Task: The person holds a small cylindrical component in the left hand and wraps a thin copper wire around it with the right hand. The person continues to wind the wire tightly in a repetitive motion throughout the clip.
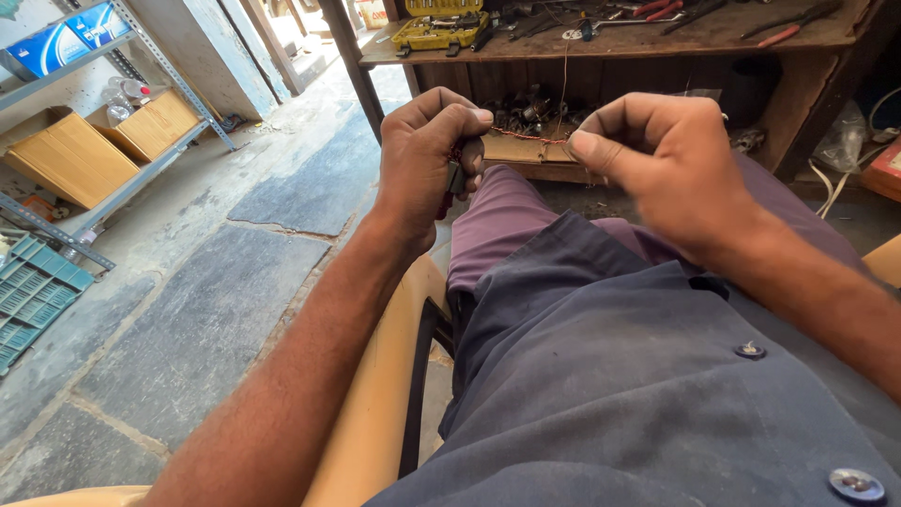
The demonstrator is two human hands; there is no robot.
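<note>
My left hand (427, 155) is closed around a small dark part wound with reddish wire (457, 175), held above my lap. A thin copper wire (526, 138) runs taut from that part to my right hand (657, 160), which pinches the wire's end between thumb and forefinger. Most of the small part is hidden inside my left fist. Both hands hover over my purple trousers (507, 221) and dark blue shirt (619, 376).
A wooden workbench (648, 42) with pliers, a yellow tool case (439, 30) and loose metal parts stands ahead. A metal shelf (113, 141) with cardboard boxes lines the left. Green crates (33, 291) sit on the stone floor. I sit in a tan plastic chair (371, 413).
</note>
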